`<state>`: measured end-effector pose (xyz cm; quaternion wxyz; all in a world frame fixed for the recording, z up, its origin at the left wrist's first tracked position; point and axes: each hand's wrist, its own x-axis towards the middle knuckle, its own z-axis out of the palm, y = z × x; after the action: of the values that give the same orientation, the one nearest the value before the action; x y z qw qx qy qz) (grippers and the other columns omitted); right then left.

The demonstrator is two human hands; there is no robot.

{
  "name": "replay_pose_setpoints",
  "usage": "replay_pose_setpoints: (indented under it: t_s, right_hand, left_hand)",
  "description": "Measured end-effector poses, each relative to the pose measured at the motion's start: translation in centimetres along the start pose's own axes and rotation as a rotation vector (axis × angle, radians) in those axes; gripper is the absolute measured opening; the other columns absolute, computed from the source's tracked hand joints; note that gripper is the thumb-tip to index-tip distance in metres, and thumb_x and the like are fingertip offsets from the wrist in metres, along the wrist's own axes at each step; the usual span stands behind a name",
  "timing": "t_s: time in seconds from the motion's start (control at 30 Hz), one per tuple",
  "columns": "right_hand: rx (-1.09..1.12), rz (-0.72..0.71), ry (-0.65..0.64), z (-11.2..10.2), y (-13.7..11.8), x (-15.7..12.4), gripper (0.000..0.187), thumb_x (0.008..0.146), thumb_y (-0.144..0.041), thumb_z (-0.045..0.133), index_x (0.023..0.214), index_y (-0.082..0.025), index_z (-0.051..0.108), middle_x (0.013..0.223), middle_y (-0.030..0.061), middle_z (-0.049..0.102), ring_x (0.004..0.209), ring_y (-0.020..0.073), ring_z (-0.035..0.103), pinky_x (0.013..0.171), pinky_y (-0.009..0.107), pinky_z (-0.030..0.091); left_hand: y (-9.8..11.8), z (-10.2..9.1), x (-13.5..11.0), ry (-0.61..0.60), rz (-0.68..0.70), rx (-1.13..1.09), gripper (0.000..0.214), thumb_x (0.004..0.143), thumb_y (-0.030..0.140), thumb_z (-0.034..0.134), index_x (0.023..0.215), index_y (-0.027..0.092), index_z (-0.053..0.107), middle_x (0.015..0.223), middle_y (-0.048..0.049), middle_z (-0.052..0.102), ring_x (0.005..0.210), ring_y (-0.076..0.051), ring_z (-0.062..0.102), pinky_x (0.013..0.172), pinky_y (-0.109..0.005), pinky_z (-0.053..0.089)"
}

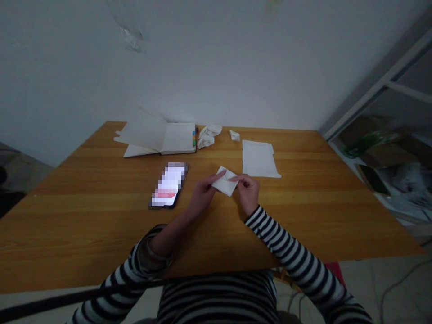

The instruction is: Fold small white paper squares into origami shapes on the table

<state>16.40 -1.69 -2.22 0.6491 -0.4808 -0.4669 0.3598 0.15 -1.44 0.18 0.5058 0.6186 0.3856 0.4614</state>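
Note:
A small folded piece of white paper [226, 183] is held up over the middle of the wooden table, between my two hands. My left hand [204, 191] grips its left corner, with the thumb lying on top. At the right corner, my right hand [248, 189] pinches the paper between thumb and fingers. Crease lines cross the paper's upper face. What is under the paper is hidden.
Left of my hands lies a phone [169, 184] with a lit screen. An open notebook [178, 137], crumpled papers [208, 135], a smaller crumpled piece [235, 135] and a flat torn sheet [259, 158] lie farther back on the table [303, 202]. A wall stands behind.

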Motion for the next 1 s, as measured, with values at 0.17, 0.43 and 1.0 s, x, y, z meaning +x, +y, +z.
replay_pose_setpoints:
  t_s: [0.17,0.43,1.0]
  right_hand:
    - [0.067,0.081,-0.268,-1.0,-0.5,0.9,0.017,0.08,-0.024,0.058,0.081,-0.022,0.075,0.086,0.0019,0.073,0.084,0.0195,0.064,0.077,0.031,0.048]
    - [0.072,0.098,-0.477,-0.6,0.2,0.9,0.036,0.068,-0.03,0.08,0.097,-0.024,0.06,0.098,0.0013,0.065,0.084,0.0176,0.061,0.079,0.032,0.052]
    - [-0.275,-0.28,-0.477,-1.1,-1.5,0.4,0.075,0.079,-0.027,0.074,0.146,-0.034,0.041,0.153,0.0069,0.041,0.142,0.0268,0.036,0.116,0.05,0.031]
  left_hand:
    - [-0.3,-0.9,-0.1,-0.088,-0.169,-0.204,0.06,0.077,0.025,0.066,0.137,0.022,0.057,0.14,-0.0069,0.06,0.132,-0.032,0.05,0.112,-0.05,0.035]
    - [0.0,-0.5,-0.1,-0.127,-0.074,-0.057,0.05,0.087,0.041,0.065,0.134,0.026,0.06,0.147,-0.0056,0.053,0.139,-0.03,0.042,0.119,-0.048,0.023]
    - [-0.4,-0.6,0.1,0.162,-0.128,-0.043,0.064,0.086,0.045,0.065,0.142,0.017,0.05,0.128,-0.0127,0.065,0.111,-0.028,0.063,0.093,-0.043,0.052]
